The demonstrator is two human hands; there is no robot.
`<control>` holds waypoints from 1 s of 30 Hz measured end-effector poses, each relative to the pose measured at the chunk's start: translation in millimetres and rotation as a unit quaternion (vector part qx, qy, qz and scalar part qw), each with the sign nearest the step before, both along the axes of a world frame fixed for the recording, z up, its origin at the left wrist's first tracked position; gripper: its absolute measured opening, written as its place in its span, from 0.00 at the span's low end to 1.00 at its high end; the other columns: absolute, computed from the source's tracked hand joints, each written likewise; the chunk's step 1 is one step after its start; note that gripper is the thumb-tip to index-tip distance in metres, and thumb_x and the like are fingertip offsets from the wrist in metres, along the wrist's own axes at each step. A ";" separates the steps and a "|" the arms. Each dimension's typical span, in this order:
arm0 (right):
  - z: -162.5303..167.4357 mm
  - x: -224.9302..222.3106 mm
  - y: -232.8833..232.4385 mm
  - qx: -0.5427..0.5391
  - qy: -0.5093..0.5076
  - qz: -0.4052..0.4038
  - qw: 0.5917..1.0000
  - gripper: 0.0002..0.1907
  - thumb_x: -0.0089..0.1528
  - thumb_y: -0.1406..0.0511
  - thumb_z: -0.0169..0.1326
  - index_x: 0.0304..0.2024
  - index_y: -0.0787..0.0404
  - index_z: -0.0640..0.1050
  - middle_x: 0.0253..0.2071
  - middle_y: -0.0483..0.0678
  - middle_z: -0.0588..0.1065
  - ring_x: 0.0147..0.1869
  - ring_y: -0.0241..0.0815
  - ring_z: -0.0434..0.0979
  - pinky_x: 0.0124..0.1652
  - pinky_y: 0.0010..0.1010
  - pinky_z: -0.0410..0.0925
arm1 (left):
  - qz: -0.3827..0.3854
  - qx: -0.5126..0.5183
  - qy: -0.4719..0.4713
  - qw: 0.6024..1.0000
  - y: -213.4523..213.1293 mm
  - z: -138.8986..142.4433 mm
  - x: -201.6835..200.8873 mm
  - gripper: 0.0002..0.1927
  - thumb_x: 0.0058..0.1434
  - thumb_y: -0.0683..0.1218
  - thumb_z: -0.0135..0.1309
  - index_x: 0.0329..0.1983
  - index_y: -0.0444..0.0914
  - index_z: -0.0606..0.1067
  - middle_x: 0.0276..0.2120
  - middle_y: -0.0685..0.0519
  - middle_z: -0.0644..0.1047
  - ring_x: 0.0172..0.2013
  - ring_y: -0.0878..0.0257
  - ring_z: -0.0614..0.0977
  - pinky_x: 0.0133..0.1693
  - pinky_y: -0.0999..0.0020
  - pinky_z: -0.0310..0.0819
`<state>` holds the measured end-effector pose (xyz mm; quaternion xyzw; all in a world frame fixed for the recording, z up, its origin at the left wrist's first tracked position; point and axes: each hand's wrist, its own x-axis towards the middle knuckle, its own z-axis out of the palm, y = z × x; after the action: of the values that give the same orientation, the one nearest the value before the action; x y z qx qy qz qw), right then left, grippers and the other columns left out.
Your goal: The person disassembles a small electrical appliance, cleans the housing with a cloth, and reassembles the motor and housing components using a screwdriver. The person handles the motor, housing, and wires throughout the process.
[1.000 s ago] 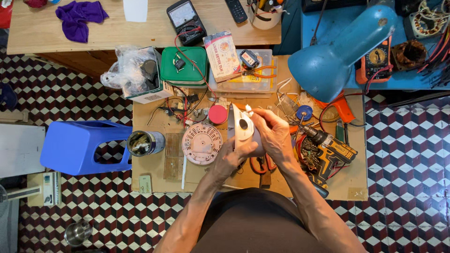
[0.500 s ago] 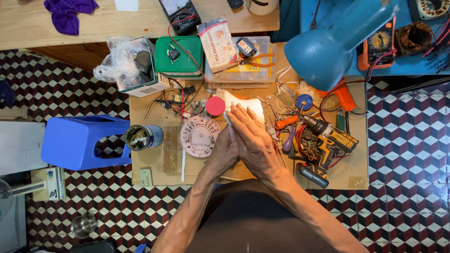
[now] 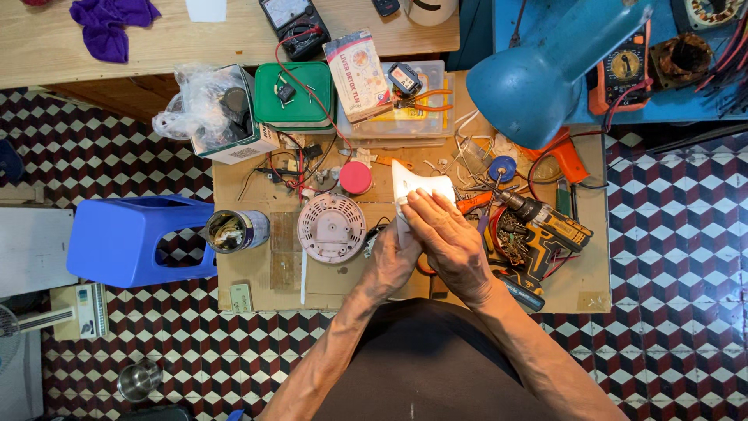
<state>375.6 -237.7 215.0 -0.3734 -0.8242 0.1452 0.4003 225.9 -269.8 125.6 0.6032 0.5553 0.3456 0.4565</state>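
Both my hands hold a white plastic appliance housing (image 3: 414, 187) upright over the cardboard-topped work table (image 3: 257, 273). My right hand (image 3: 448, 242) wraps over its near side from the right. My left hand (image 3: 395, 261) grips it from below and is partly hidden under the right one. A round white vented cover (image 3: 332, 228) lies just left of my hands. A red round cap (image 3: 356, 178) sits beyond that cover.
A yellow and black cordless drill (image 3: 545, 230) lies right of my hands beside screwdrivers and wires. A blue desk lamp (image 3: 538, 74) hangs over the table's far right. A green box (image 3: 294, 95), a clear parts case and a bagged box stand at the back. A blue plastic stool (image 3: 132, 238) stands left.
My hands have closed together around the white housing and drawn it slightly nearer. The camera view has shifted a little, so the table sits higher in the frame.
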 end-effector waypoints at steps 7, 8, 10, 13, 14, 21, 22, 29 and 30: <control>2.1 -5.7 -15.5 -0.002 0.029 -0.017 0.999 0.21 0.60 0.78 0.56 0.57 0.67 0.77 0.61 0.57 0.75 0.68 0.53 0.75 0.69 0.46 0.66 | 0.016 -0.041 -0.093 0.995 -4.3 11.6 0.6 0.11 0.70 0.44 0.46 0.49 0.31 0.71 0.34 0.46 0.78 0.34 0.59 0.82 0.33 0.64 0.80; 2.9 -7.5 -18.0 0.000 0.025 -0.012 1.000 0.21 0.59 0.78 0.55 0.56 0.67 0.77 0.61 0.57 0.75 0.68 0.53 0.76 0.69 0.45 0.67 | 0.016 -0.045 -0.115 0.992 -5.2 14.1 -0.3 0.11 0.72 0.44 0.45 0.49 0.31 0.71 0.34 0.47 0.78 0.34 0.60 0.81 0.33 0.65 0.79; 4.7 -6.4 -20.0 -0.008 0.014 0.012 1.000 0.21 0.60 0.77 0.57 0.56 0.69 0.77 0.61 0.58 0.75 0.67 0.54 0.76 0.68 0.45 0.67 | 0.007 -0.027 -0.103 0.994 -7.1 18.2 -3.1 0.10 0.71 0.43 0.46 0.49 0.31 0.71 0.33 0.47 0.78 0.35 0.62 0.81 0.35 0.66 0.79; 4.6 -3.6 -12.7 -0.024 0.024 0.033 0.999 0.22 0.59 0.76 0.58 0.57 0.69 0.77 0.60 0.59 0.75 0.66 0.55 0.76 0.67 0.45 0.67 | 0.003 -0.037 -0.074 0.997 -12.3 24.4 -4.8 0.08 0.71 0.41 0.48 0.48 0.31 0.71 0.30 0.43 0.73 0.32 0.60 0.75 0.35 0.64 0.74; 3.8 -2.7 -7.9 -0.030 0.031 0.038 0.998 0.23 0.58 0.76 0.58 0.57 0.69 0.76 0.60 0.59 0.76 0.66 0.55 0.76 0.67 0.46 0.67 | 0.004 -0.046 -0.064 0.997 -13.7 26.4 -4.7 0.07 0.72 0.40 0.49 0.48 0.30 0.71 0.28 0.41 0.70 0.31 0.58 0.71 0.34 0.62 0.71; 1.4 -2.7 36.8 -0.192 0.014 -0.067 0.979 0.15 0.66 0.72 0.49 0.53 0.64 0.79 0.54 0.59 0.79 0.58 0.56 0.79 0.58 0.41 0.72 | -0.015 0.102 0.065 0.993 -11.3 38.8 -9.7 0.15 0.68 0.40 0.53 0.57 0.35 0.69 0.42 0.41 0.78 0.38 0.54 0.82 0.41 0.61 0.77; 2.9 -0.1 46.2 -0.254 -0.005 -0.059 0.965 0.14 0.66 0.71 0.48 0.52 0.63 0.80 0.50 0.58 0.80 0.53 0.54 0.81 0.53 0.40 0.73 | -0.051 0.207 0.146 0.966 -10.9 40.6 -14.1 0.13 0.70 0.40 0.53 0.56 0.36 0.67 0.47 0.39 0.78 0.42 0.51 0.81 0.44 0.61 0.77; 14.7 5.8 57.2 -0.277 -0.044 -0.032 0.959 0.12 0.67 0.71 0.48 0.51 0.64 0.78 0.47 0.58 0.78 0.52 0.56 0.81 0.53 0.43 0.74 | 0.003 -0.063 0.042 0.997 -2.9 51.2 -8.3 0.17 0.67 0.45 0.51 0.57 0.33 0.72 0.33 0.44 0.78 0.32 0.55 0.80 0.38 0.63 0.75; 12.7 1.3 47.1 -0.208 -0.039 -0.022 0.977 0.13 0.66 0.72 0.49 0.53 0.66 0.76 0.50 0.59 0.77 0.56 0.58 0.79 0.57 0.45 0.71 | 0.038 -0.066 -0.030 0.997 -0.7 51.5 -9.0 0.16 0.68 0.45 0.51 0.55 0.32 0.74 0.36 0.45 0.79 0.35 0.57 0.81 0.40 0.64 0.76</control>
<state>376.9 -190.6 227.6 -0.4717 -0.7825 0.2903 0.2843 217.0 -270.5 177.1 0.5396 0.5853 0.3438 0.4981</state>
